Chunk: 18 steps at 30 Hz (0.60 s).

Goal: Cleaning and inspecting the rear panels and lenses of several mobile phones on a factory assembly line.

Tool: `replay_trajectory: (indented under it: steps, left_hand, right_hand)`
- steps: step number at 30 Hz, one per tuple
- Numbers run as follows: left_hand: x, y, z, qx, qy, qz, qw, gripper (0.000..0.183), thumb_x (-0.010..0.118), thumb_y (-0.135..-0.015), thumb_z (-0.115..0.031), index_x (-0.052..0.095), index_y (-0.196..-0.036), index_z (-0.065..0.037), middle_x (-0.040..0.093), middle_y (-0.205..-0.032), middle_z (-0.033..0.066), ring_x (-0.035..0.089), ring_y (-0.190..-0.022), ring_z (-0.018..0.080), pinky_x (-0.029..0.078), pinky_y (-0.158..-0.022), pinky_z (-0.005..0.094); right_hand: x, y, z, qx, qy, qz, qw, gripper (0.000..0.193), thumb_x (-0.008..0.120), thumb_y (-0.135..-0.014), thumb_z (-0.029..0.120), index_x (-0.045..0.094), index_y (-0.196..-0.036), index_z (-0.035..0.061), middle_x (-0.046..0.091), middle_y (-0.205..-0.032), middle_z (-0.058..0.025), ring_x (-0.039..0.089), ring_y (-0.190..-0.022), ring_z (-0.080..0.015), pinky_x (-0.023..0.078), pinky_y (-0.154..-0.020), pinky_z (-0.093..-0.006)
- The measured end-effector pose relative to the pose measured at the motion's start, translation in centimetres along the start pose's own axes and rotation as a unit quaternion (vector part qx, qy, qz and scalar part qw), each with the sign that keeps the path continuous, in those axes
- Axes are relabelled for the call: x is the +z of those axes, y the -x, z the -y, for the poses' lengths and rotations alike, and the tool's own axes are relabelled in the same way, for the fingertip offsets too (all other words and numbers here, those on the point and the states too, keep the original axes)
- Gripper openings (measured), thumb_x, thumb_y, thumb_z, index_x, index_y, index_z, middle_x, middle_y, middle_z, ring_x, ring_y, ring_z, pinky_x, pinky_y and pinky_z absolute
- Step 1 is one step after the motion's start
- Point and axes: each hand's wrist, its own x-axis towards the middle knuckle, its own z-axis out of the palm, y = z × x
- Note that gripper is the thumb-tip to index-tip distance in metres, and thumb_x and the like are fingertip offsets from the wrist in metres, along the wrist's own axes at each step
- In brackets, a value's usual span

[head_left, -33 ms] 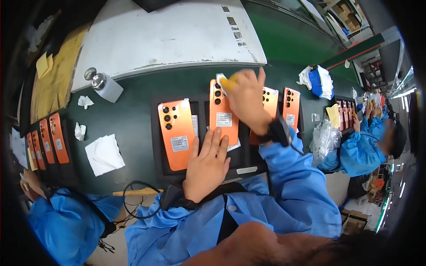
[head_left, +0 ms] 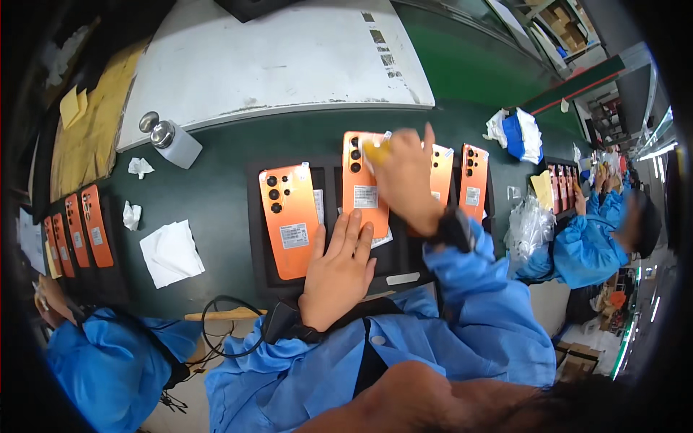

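An orange phone [head_left: 364, 179] lies back up in a black tray [head_left: 255, 216], its round camera lenses at the far end and a white label lower down. My left hand [head_left: 336, 280] lies flat with its fingertips on the phone's near end. Over its upper right part is my right hand [head_left: 406, 177], somewhat blurred, with yellow coverings on the fingertips. It pinches a small white wipe [head_left: 369, 153] against the phone's back. Another orange phone [head_left: 285, 209] lies just left in the tray. Two more orange phones, one [head_left: 473, 169] fully visible and one [head_left: 441, 162] partly behind my right hand, lie to the right.
A white pump bottle [head_left: 177, 146], crumpled tissues [head_left: 140, 167] and a folded white cloth [head_left: 172, 252] are on the green table at left. Several orange phones [head_left: 97, 227] lie farther left, beside a co-worker's hand [head_left: 54, 299]. At right are a blue-white bundle [head_left: 521, 136], clear plastic bags [head_left: 528, 229] and another person [head_left: 595, 234].
My right hand has moved the wipe from the camera end, nearer to me and slightly right across the phone's back. My left hand has stayed nearly in place.
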Motion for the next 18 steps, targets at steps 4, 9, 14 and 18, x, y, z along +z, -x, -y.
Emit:
replay_trajectory:
  steps: [4, 9, 14, 18]
  left_hand:
    - [-0.4, -0.3, -1.0, 0.001, -0.023, -0.001, 1.000, 0.058, 0.068, -0.085, -0.028, 0.054, -0.136, -0.005, 0.043, -0.150, 0.0167, 0.040, -0.139, 0.0326, 0.031, -0.111, 0.0561]
    - [0.0, 0.1, 0.1, 0.005, -0.002, -0.018, 1.000, 0.057, 0.068, -0.085, -0.028, 0.055, -0.135, -0.004, 0.045, -0.148, 0.0165, 0.041, -0.138, 0.0321, 0.032, -0.110, 0.0552]
    - [-0.2, 0.5, -0.8, -0.003, -0.024, -0.027, 0.999, 0.054, 0.068, -0.085, -0.027, 0.057, -0.132, -0.004, 0.047, -0.146, 0.0167, 0.042, -0.137, 0.0322, 0.032, -0.110, 0.0550]
    - [-0.2, 1.1, 0.6, 0.012, 0.052, -0.059, 0.997, 0.054, 0.070, -0.083, -0.020, 0.057, -0.132, -0.003, 0.049, -0.143, 0.0168, 0.043, -0.135, 0.0338, 0.035, -0.109, 0.0545]
  right_hand:
    - [-1.2, 0.6, -0.2, 0.018, 0.005, -0.011, 1.000, 0.017, 0.069, -0.081, 0.019, 0.074, -0.097, 0.0165, 0.062, -0.086, -0.0026, 0.056, -0.100, -0.0271, 0.025, -0.105, -0.0720]
    - [-1.3, 0.8, 1.0, 0.027, 0.028, 0.051, 0.998, 0.017, 0.067, -0.083, 0.019, 0.075, -0.098, 0.0134, 0.064, -0.089, -0.0035, 0.056, -0.102, -0.0283, 0.025, -0.106, -0.0720]
    - [-0.8, -1.6, -0.5, 0.013, 0.056, -0.021, 0.998, 0.015, 0.065, -0.087, 0.021, 0.076, -0.095, 0.0151, 0.064, -0.085, -0.0042, 0.057, -0.098, -0.0284, 0.030, -0.101, -0.0703]
    - [-2.4, -3.0, 1.6, -0.044, -0.102, -0.050, 0.993, 0.016, 0.067, -0.082, 0.019, 0.077, -0.095, 0.0175, 0.065, -0.091, -0.0051, 0.056, -0.099, -0.0302, 0.033, -0.100, -0.0634]
